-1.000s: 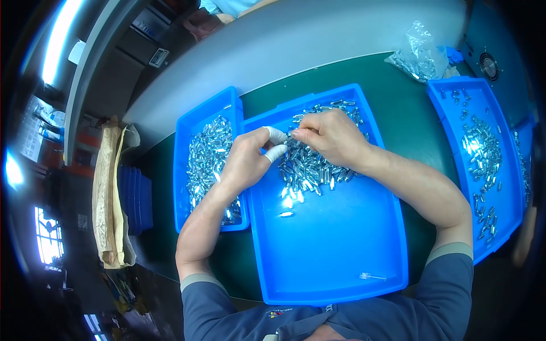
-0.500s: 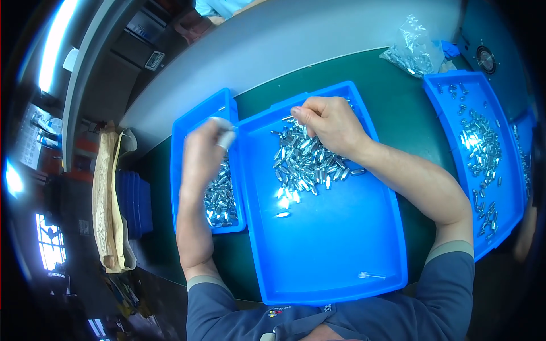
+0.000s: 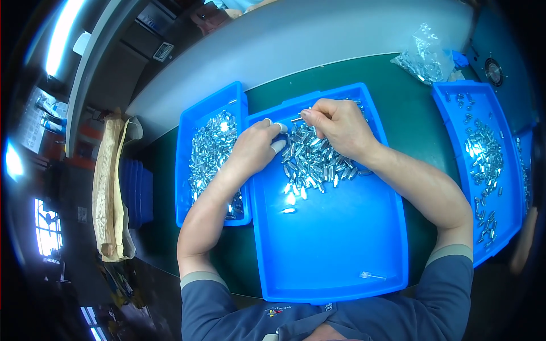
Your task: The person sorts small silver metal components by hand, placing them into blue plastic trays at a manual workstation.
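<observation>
Inside ctr blue tray (image 3: 335,244), sm. shiny elongated silvery metal pcs (image 3: 310,162)

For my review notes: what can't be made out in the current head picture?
All in the head view:
Left hand: whether it holds anything; hidden by its white finger covers.
Right hand: the gripped end of its metal piece; hidden by the hand itself.
Clear bag: exact shapes inside; too small behind creased plastic.
Person in light blue: mostly cut off by the top edge.
</observation>
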Demonstrator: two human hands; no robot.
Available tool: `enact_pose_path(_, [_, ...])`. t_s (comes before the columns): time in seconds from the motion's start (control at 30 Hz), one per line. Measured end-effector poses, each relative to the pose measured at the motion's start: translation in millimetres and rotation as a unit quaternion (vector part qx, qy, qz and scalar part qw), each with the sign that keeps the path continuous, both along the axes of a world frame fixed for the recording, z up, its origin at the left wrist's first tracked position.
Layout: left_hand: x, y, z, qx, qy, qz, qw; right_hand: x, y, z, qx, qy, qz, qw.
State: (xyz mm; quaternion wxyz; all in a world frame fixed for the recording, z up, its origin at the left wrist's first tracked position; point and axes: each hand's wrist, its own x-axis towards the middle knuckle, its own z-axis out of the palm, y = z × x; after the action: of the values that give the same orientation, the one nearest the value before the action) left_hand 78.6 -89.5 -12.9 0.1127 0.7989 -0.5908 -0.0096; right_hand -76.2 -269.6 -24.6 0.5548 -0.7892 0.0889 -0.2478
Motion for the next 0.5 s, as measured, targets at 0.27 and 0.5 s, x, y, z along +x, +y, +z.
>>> enact_pose_path(0.27, [4, 0, 3, 0.016, 0.051, 0.040, 0.998, 1, -3, -2, -0.004, 0.012, -0.003, 1.000])
enact_pose_path(0.5, [10, 7, -7, -0.031, -0.043, -0.018, 0.998, 0, 0, 3, -0.015, 0.009, 0.000, 1.000])
